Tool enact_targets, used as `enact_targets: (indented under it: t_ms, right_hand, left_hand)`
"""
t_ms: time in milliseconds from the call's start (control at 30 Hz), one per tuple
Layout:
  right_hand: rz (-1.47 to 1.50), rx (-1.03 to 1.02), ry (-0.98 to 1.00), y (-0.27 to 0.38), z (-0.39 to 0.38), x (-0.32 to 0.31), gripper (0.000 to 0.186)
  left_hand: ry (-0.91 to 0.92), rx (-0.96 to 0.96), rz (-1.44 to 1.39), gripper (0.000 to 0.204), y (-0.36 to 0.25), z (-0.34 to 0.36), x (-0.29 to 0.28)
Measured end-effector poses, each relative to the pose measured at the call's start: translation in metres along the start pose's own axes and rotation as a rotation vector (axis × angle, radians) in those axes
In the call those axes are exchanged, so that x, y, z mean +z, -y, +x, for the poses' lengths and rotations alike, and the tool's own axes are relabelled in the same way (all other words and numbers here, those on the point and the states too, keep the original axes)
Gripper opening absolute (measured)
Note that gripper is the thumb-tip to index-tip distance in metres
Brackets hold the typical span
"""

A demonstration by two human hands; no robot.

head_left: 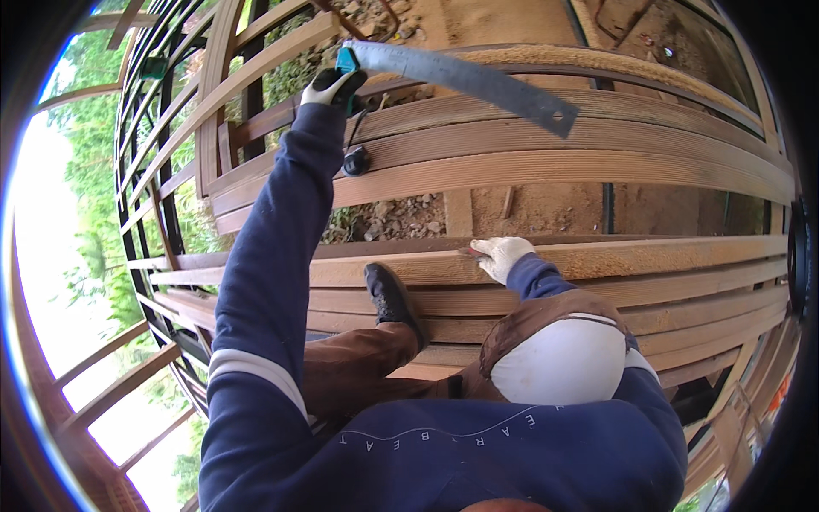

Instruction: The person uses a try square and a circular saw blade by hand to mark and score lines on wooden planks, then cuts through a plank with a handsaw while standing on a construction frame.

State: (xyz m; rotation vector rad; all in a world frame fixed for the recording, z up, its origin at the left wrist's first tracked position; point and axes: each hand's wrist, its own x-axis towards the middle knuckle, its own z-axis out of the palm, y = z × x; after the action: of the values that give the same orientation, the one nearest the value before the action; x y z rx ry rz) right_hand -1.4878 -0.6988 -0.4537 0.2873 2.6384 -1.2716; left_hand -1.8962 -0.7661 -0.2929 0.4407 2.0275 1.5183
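Note:
My left hand (333, 87), in a white and black glove, is stretched far forward. It is closed on the teal handle of a try square (465, 78), whose long metal blade points right above the far deck boards (546, 132). My right hand (503, 258), in a white glove, rests at the edge of a near wooden board (648, 256). Its fingers are pinched together. A small dark, reddish thing (471, 252) shows at the fingertips, too small to name.
Between the near and far boards lies a gap over soil and rubble (392, 219). A small black rounded object (357, 160) sits on the far boards. My dark shoe (392, 299) stands on the near boards. Wooden and dark metal framing (171, 128) rises at the left.

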Motion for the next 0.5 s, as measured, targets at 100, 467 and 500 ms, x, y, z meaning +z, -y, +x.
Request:
enact_targets:
  t_ms: [100, 467, 500]
  right_hand:
    - [0.249, 0.055, -0.110, -0.009, -0.003, -0.016, 0.034]
    - [0.691, 0.477, -0.319, -0.054, -0.095, -0.148, 0.033]
    - [0.618, 0.428, -0.319, -0.052, -0.101, -0.163, 0.033]
  left_hand:
    - [0.048, 0.145, 0.258, 0.034, 0.003, 0.022, 0.007]
    - [0.435, 0.205, 0.949, 0.067, -0.026, 0.090, 0.058]
    - [0.521, 0.284, 0.896, 0.063, -0.010, 0.093, 0.054]
